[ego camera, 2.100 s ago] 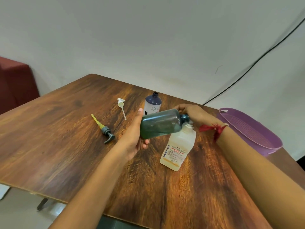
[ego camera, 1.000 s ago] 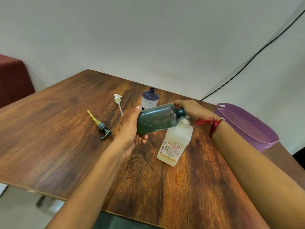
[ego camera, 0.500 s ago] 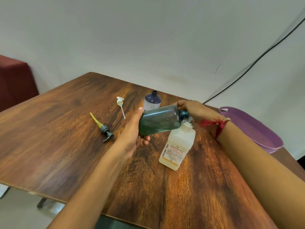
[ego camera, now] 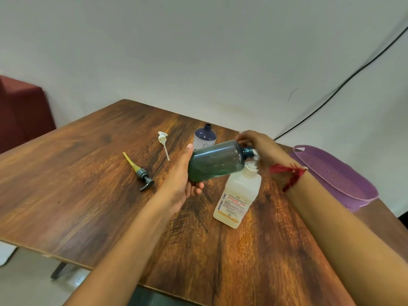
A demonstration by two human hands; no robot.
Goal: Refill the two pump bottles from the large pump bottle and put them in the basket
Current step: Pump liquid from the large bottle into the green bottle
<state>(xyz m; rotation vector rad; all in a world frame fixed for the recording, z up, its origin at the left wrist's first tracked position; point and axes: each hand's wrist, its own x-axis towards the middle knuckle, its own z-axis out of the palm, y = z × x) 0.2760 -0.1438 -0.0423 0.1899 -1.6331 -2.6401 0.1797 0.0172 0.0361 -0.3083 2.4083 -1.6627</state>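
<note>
My left hand [ego camera: 178,182] grips a dark green pump bottle [ego camera: 216,160] by its base and holds it nearly level above the table, without its pump. Its open neck meets the spout of the large white labelled bottle [ego camera: 238,195], which stands on the table. My right hand [ego camera: 262,146] curls over that bottle's white pump head, and its fingers are blurred. A small blue-and-white bottle [ego camera: 205,138] stands open just behind. Two loose pumps lie to the left, a white one [ego camera: 163,140] and a grey one with a yellow tube [ego camera: 143,177].
A purple perforated basket [ego camera: 335,175] sits at the table's right edge. The wooden table [ego camera: 88,195] ends close to me at the front. A dark red seat [ego camera: 22,111] stands at far left, and a black cable runs down the wall behind the basket.
Both hands and the bottles keep the same arrangement. My right hand's fingers shift on the pump head and now look blurred. The view has wobbled slightly.
</note>
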